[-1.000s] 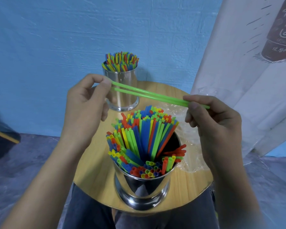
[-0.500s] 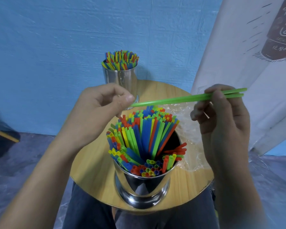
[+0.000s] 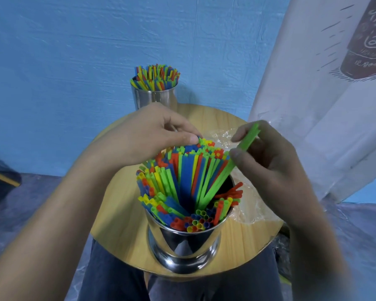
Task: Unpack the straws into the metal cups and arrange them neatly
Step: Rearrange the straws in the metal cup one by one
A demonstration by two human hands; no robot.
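A near metal cup (image 3: 183,246) stands at the front of the round wooden table (image 3: 117,224), packed with coloured straws (image 3: 182,174) that lean in different directions. My right hand (image 3: 267,161) pinches two green straws (image 3: 237,155) whose lower ends sit inside this cup. My left hand (image 3: 148,135) reaches over the cup, thumb and fingertips touching the tops of the far straws. A second metal cup (image 3: 154,96), full of upright coloured straws, stands at the back of the table.
Crumpled clear plastic wrap (image 3: 248,205) lies on the table right of the near cup. A white cloth with a printed bottle (image 3: 323,94) hangs at the right. A blue wall stands behind. My lap is under the table's front edge.
My left hand let go of the green straws and dropped onto the straw tops. My right hand tipped the green straws from level to steep and lowered their ends into the near cup.
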